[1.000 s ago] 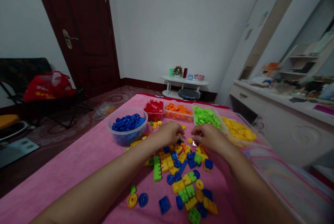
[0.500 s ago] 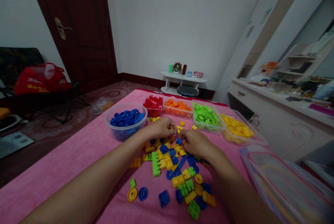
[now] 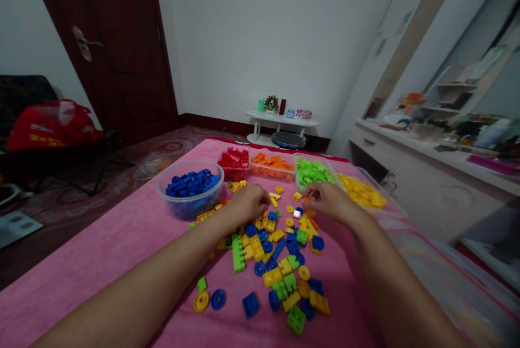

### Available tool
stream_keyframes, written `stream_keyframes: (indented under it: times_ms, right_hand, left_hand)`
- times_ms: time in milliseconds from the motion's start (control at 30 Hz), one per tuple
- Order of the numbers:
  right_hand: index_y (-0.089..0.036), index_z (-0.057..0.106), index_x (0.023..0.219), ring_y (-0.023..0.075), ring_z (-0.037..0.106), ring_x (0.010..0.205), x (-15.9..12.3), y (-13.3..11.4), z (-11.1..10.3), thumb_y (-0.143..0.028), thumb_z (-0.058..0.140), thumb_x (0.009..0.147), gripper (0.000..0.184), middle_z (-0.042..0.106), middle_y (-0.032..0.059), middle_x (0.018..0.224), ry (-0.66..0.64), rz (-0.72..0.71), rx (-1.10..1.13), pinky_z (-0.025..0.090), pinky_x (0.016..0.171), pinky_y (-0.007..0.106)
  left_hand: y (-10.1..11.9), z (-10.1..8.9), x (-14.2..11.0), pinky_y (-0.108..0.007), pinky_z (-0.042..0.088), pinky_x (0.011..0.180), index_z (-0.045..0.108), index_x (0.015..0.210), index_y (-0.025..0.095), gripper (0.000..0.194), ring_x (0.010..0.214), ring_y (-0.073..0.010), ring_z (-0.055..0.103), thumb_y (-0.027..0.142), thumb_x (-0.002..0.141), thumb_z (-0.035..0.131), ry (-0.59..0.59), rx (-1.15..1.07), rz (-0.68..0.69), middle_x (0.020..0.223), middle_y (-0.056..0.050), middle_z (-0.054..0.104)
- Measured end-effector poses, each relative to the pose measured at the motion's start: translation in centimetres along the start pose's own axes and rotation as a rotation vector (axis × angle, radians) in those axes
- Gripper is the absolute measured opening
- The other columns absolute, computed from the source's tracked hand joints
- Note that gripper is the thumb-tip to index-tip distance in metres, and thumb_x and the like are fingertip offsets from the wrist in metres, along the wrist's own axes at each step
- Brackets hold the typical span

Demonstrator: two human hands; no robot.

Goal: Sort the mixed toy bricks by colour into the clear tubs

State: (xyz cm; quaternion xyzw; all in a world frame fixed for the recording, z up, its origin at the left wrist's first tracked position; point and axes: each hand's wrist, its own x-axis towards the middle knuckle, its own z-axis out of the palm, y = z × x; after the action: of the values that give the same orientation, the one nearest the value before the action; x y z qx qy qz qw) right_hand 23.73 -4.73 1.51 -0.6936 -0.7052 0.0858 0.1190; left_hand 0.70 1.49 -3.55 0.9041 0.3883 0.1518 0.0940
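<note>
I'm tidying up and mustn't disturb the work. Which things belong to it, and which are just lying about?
Likely in use:
- loose multicoloured plastic bricks by the left hand and right hand
- round clear plastic bowl of blue bricks
- clear plastic tubs of red, orange, green and yellow bricks

Likely unrelated:
- red plastic bag
- upright green cup
- leafy potted plant

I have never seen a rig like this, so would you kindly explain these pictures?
No robot here: a person works bare-handed, and one camera on their head took every picture, looking forward and down. On a pink cloth lie loose, mixed toy bricks. Beyond them stand a round tub of blue bricks and boxes of red, orange, green and yellow ones. The left hand is among the loose bricks, the right hand near an orange piece; whether either holds anything, I cannot tell.
</note>
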Motion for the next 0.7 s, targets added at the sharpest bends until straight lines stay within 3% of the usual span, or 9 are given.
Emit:
stream_keyframes:
  times_ms: [200, 400, 500, 633, 700]
  right_hand:
    - [-0.019, 0.067, 0.075, 0.0126, 0.054, 0.062, -0.3, 0.7, 1.4, -0.01, 0.063, 0.056, 0.021, 0.062, -0.0011, 0.066, -0.241, 0.12, -0.083, 0.03, 0.052, 0.021]
    - [-0.021, 0.065, 0.071, 0.0137, 0.054, 0.062, -0.3, 0.6, 1.5, -0.014, 0.065, 0.054, 0.019, 0.063, -0.0015, 0.068, -0.184, 0.112, -0.159, 0.027, 0.05, 0.023]
    - [-0.021, 0.067, 0.076, 0.0123, 0.052, 0.058, 0.0, 0.7, 0.4, -0.017, 0.064, 0.059, 0.017, 0.059, -0.0019, 0.062, -0.092, 0.105, -0.08, 0.027, 0.048, 0.022]
    - [-0.019, 0.066, 0.087, 0.0116, 0.048, 0.053, 0.1, -0.1, -0.5, -0.024, 0.062, 0.066, 0.022, 0.052, -0.0029, 0.056, 0.203, 0.062, 0.13, 0.029, 0.047, 0.022]
    - [-0.018, 0.064, 0.088, 0.012, 0.05, 0.053, 0.3, -0.7, -0.1, -0.027, 0.062, 0.066, 0.024, 0.053, -0.0025, 0.058, 0.275, 0.037, 0.303, 0.033, 0.047, 0.022]
  left_hand:
    - [0.6, -0.6, -0.2, -0.025, 0.045, 0.067, 0.073, 0.096, 0.024, 0.028, 0.082, -0.0184, 0.062, 0.022, 0.073, 0.056, -0.011, 0.009, -0.013, 0.092, -0.004, 0.07]
    - [1.0, -0.9, -0.4, -0.027, 0.046, 0.069, 0.072, 0.098, 0.025, 0.029, 0.084, -0.0197, 0.062, 0.024, 0.075, 0.055, -0.027, 0.027, -0.017, 0.094, -0.005, 0.068]
    - [1.0, -0.8, -0.4, -0.027, 0.046, 0.071, 0.072, 0.099, 0.026, 0.029, 0.086, -0.0199, 0.061, 0.024, 0.076, 0.054, -0.033, 0.038, -0.016, 0.095, -0.005, 0.067]
    - [0.9, -0.3, -0.4, -0.028, 0.046, 0.072, 0.072, 0.1, 0.027, 0.03, 0.088, -0.0204, 0.061, 0.025, 0.078, 0.052, -0.01, 0.042, -0.016, 0.097, -0.005, 0.066]
    - [0.8, 0.0, -0.4, -0.028, 0.045, 0.07, 0.072, 0.1, 0.027, 0.03, 0.086, -0.0203, 0.061, 0.027, 0.078, 0.051, 0.002, 0.036, -0.016, 0.097, -0.005, 0.066]
